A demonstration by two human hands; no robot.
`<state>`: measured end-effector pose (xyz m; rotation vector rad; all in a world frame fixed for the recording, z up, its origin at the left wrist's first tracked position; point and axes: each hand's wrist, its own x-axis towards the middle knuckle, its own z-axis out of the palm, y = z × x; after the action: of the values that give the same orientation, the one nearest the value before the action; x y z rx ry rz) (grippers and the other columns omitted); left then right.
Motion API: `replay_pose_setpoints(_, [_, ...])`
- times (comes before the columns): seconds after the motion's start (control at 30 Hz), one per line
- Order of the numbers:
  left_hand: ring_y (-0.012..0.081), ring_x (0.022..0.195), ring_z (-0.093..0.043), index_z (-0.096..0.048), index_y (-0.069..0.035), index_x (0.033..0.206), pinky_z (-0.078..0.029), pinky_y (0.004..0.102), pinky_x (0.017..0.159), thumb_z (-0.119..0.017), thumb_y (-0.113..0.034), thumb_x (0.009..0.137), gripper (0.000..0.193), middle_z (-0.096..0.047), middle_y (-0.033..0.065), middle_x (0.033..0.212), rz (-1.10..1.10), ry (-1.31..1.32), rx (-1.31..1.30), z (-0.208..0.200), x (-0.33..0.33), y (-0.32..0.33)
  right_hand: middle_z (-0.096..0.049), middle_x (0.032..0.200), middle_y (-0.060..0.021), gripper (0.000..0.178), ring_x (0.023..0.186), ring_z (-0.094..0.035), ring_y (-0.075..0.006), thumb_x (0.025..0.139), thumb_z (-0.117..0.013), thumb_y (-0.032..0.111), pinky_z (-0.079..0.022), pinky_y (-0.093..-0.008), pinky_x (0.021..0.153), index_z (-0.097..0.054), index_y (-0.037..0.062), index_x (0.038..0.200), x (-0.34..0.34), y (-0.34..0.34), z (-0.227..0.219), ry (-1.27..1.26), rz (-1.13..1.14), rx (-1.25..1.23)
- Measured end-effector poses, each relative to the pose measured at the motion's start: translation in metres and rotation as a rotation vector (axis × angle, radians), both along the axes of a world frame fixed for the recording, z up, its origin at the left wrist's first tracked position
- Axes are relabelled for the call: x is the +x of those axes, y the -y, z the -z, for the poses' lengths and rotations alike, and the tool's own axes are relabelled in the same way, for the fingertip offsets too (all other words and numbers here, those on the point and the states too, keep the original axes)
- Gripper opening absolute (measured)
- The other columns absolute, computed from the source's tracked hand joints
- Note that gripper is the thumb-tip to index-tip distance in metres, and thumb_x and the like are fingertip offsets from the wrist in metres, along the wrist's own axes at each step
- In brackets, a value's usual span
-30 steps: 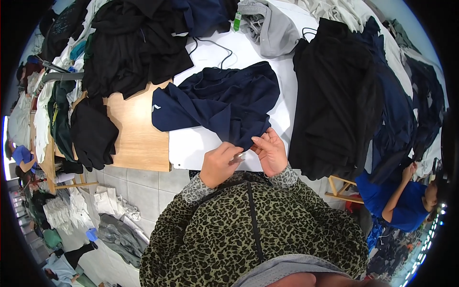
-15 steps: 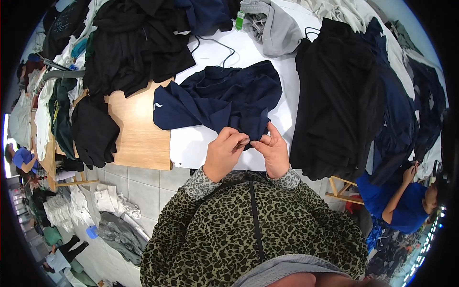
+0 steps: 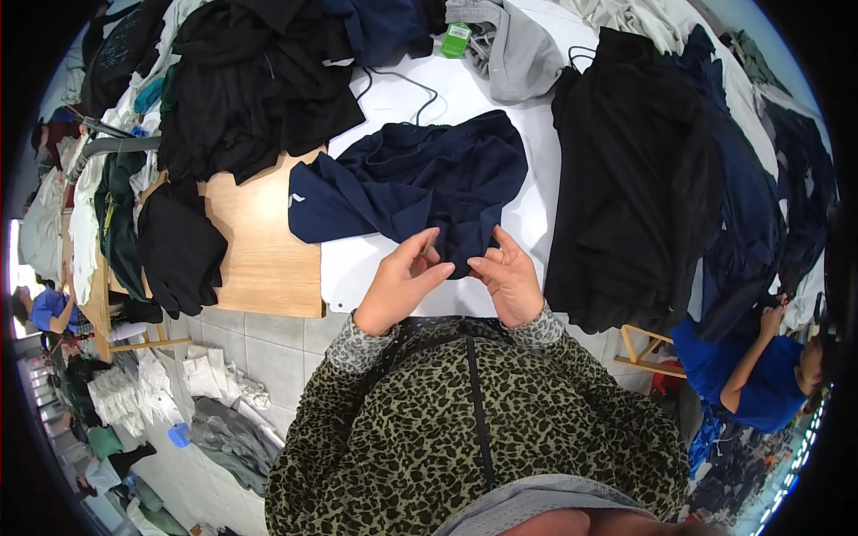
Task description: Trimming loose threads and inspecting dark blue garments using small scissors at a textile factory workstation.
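A navy blue garment [image 3: 429, 170] lies crumpled on the white tabletop [image 3: 357, 281] in front of me, with a small white mark near its left end. Both my hands are at its near edge. My left hand [image 3: 402, 277] pinches the lower hem, its thumb pressed on the cloth at the bottom corner. Just to the right, my right hand [image 3: 509, 277] grips the same edge between thumb and fingers. The two thumb tips are close together, with a narrow strip of navy cloth between them.
Black garments [image 3: 259, 89] are heaped at the far left, partly over a wooden board [image 3: 259, 241]. Along the right lies a stack of black clothing [image 3: 626, 188]. A grey garment [image 3: 523, 58] with a green tag [image 3: 456, 40] is at the back. A person in blue [image 3: 760, 375] works at the far right.
My left hand has shifted slightly left and its fingers have loosened and spread somewhat. My right hand stays almost in place on the hem. The garment has barely moved.
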<state>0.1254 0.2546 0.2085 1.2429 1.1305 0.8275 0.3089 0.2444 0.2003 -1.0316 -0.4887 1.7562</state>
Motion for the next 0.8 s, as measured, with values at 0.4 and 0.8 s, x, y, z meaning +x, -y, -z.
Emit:
replay_pose_setpoints(0.4, [0.0237,0.073,-0.065,-0.046,-0.005,0.104,-0.050,0.0306,0.063,-0.071,-0.021,0.077,0.040,-0.065,0.0111,0.080,0.081,-0.434,0.171,-0.016,0.006,0.007,-0.053,0.073,-0.0004,0.079,0.070,-0.051,-0.0054,0.078,-0.060,-0.009,-0.043,-0.0163,0.069,-0.009,-0.0119,0.139,-0.007,0.001,-0.004,0.151,0.017,0.088])
replay_pose_setpoints(0.8, [0.0235,0.070,-0.064,-0.047,-0.005,0.102,-0.049,0.0310,0.061,-0.071,-0.021,0.077,0.039,-0.063,0.0104,0.077,0.090,-0.446,0.155,-0.017,0.007,0.006,-0.053,0.073,-0.0006,0.080,0.070,-0.050,-0.0051,0.078,-0.061,-0.008,-0.041,-0.0160,0.066,-0.009,-0.0126,0.139,-0.008,0.002,-0.002,0.189,0.023,0.098])
